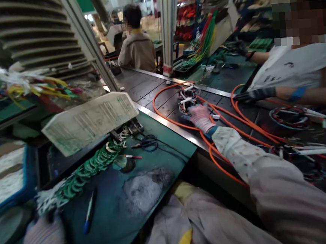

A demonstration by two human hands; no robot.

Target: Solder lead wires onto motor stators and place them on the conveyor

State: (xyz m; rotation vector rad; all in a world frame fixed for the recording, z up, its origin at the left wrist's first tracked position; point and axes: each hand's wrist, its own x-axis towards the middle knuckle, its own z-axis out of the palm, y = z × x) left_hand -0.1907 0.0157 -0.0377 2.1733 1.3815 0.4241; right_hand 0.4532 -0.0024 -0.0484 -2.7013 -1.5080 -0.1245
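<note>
My right hand [200, 117], in a striped glove, reaches onto the conveyor and grips a round stator-like wire ring [188, 93] with white sleeves and orange cables [162, 112]. Its fingertips are partly hidden by the ring. At the lower left, my left hand [43, 236], also gloved, rests by a bunch of white pieces [46, 200]; blur and shadow hide what its fingers do. Beside these, a row of green curved boards [84, 177] lies on the green bench mat [111, 220].
Wire snips [147, 142], a blue marker [89, 214] and a red-tipped pen [133, 156] lie on the mat. A paper-covered panel [92, 122] stands behind. More wire rings [289, 117] with orange cables lie on the right. A co-worker's gloved hand [252, 95] is across the conveyor [146, 85].
</note>
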